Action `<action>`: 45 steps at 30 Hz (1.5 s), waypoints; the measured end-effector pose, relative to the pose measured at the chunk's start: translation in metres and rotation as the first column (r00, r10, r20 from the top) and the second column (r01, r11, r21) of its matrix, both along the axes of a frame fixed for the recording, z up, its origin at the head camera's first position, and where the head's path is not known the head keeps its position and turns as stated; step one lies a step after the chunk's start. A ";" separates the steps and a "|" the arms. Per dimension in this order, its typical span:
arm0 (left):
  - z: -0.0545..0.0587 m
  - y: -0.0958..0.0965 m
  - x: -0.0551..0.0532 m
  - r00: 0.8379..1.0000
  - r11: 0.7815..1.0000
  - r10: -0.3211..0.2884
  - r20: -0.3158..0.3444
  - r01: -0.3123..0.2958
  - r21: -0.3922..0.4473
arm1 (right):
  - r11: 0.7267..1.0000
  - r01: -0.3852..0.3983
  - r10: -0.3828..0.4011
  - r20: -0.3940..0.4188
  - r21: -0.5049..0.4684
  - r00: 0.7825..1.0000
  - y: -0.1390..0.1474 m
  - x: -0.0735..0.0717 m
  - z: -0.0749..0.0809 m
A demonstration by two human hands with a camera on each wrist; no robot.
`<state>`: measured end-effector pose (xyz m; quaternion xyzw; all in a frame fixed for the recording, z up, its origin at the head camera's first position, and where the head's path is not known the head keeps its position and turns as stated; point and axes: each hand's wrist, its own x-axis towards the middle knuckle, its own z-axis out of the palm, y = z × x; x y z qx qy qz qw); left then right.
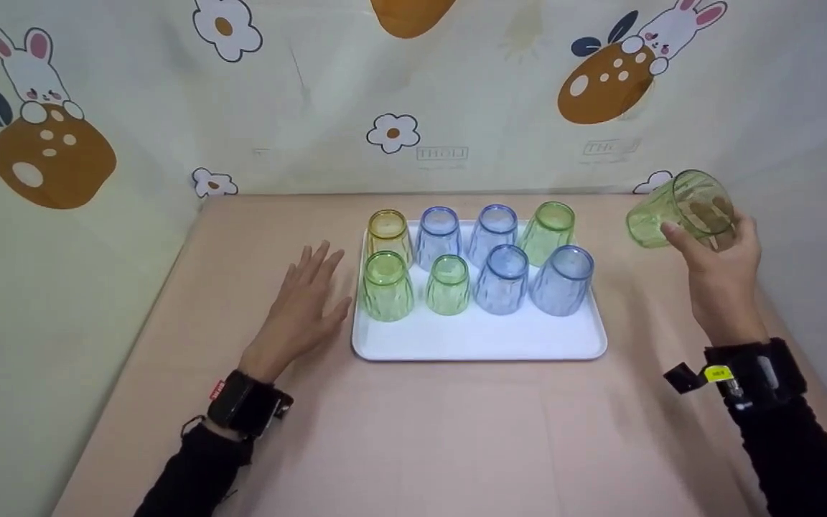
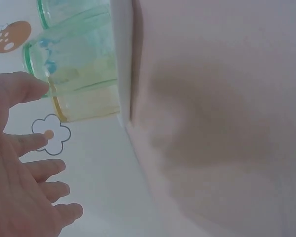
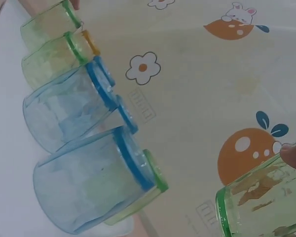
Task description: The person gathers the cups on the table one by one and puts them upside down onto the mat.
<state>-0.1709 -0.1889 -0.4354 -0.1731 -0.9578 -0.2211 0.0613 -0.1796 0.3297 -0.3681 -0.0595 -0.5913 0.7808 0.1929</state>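
Note:
In the head view my right hand (image 1: 726, 280) grips a green glass (image 1: 654, 215) in the air right of the tray, its mouth tilted up toward the hand. The right wrist view shows the same green glass (image 3: 261, 202) low at the right, a thumb along its side. My left hand (image 1: 302, 305) is beside the tray's left edge with fingers spread, holding nothing. Several upside-down glasses stand in two rows on the white tray (image 1: 478, 345): an amber glass (image 1: 388, 233), blue glasses (image 1: 503, 283) and green ones. The nearest to my left hand is a green glass (image 1: 387, 291).
The tray lies on a table with a pale pink-beige cover (image 1: 456, 431). Behind it hangs a curtain (image 1: 313, 100) printed with rabbits, oranges and flowers, which also runs along both sides.

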 end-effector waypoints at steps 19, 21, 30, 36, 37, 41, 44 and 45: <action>0.021 0.041 0.023 0.984 0.995 -0.084 -0.155 0.091 0.040 | 0.985 -0.063 0.024 -0.239 -0.158 0.971 -0.011 0.031 0.043; 0.024 0.045 0.026 0.980 0.994 -0.097 -0.173 0.104 0.035 | 0.985 -0.065 0.023 -0.250 -0.161 0.968 -0.014 0.033 0.044; 0.038 0.067 0.042 0.953 0.973 -0.171 -0.251 0.204 0.110 | 0.953 -0.105 0.013 -0.308 -0.284 0.951 -0.022 0.034 0.042; 0.041 0.083 0.046 0.933 0.933 -0.250 -0.257 0.303 0.193 | 0.892 -0.168 0.011 -0.350 -0.420 0.937 -0.029 0.032 0.032; 0.041 0.086 0.046 0.931 0.923 -0.265 -0.249 0.320 0.214 | 0.891 -0.171 0.015 -0.349 -0.421 0.937 -0.030 0.032 0.030; 0.040 0.096 0.046 0.920 0.867 -0.337 -0.200 0.387 0.315 | 0.887 -0.192 0.043 -0.339 -0.421 0.940 -0.040 0.032 0.022; 0.041 0.103 0.047 0.912 0.818 -0.384 -0.144 0.409 0.404 | 0.887 -0.211 0.078 -0.318 -0.410 0.945 -0.047 0.033 0.017; 0.041 0.105 0.047 0.910 0.803 -0.396 -0.126 0.410 0.434 | 0.888 -0.218 0.089 -0.314 -0.406 0.945 -0.049 0.033 0.015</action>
